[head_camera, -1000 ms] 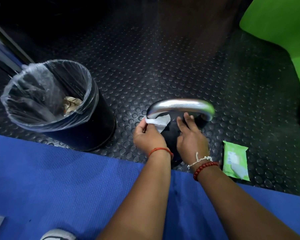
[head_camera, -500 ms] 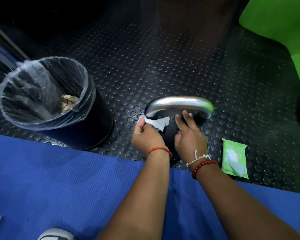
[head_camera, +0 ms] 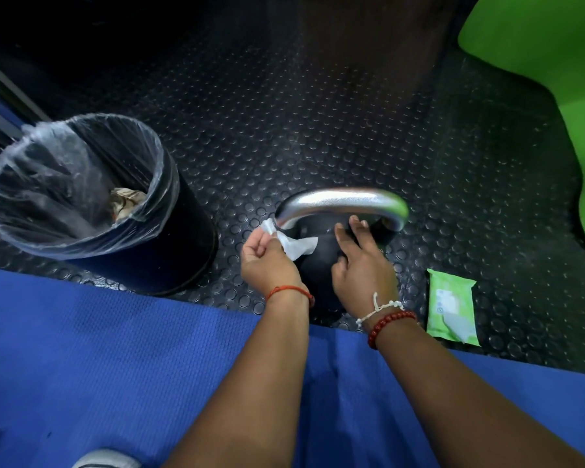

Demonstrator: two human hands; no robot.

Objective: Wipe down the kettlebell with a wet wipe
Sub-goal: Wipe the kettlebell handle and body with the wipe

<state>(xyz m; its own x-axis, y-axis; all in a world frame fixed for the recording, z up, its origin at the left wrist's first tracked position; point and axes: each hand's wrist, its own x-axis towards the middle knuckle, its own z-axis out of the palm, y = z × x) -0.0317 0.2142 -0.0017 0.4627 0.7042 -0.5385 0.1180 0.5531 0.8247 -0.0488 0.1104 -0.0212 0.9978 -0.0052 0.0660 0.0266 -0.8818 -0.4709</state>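
Note:
A black kettlebell [head_camera: 321, 251] with a shiny silver handle [head_camera: 341, 201] stands on the studded black floor just beyond a blue mat. My left hand [head_camera: 267, 265] pinches a white wet wipe [head_camera: 296, 246] against the left foot of the handle and the top of the black body. My right hand [head_camera: 362, 268] lies on the right side of the body, fingers stretched up under the handle. Both hands hide much of the near side of the kettlebell.
A black bin [head_camera: 169, 238] lined with a clear bag stands to the left, crumpled paper inside. A green pack of wet wipes [head_camera: 451, 305] lies on the floor to the right. A blue mat [head_camera: 115, 359] covers the near floor. A green surface [head_camera: 554, 55] rises at the upper right.
My left hand has slid the wipe a little leftwards, onto the left foot of the handle. My right hand stays on the kettlebell's body.

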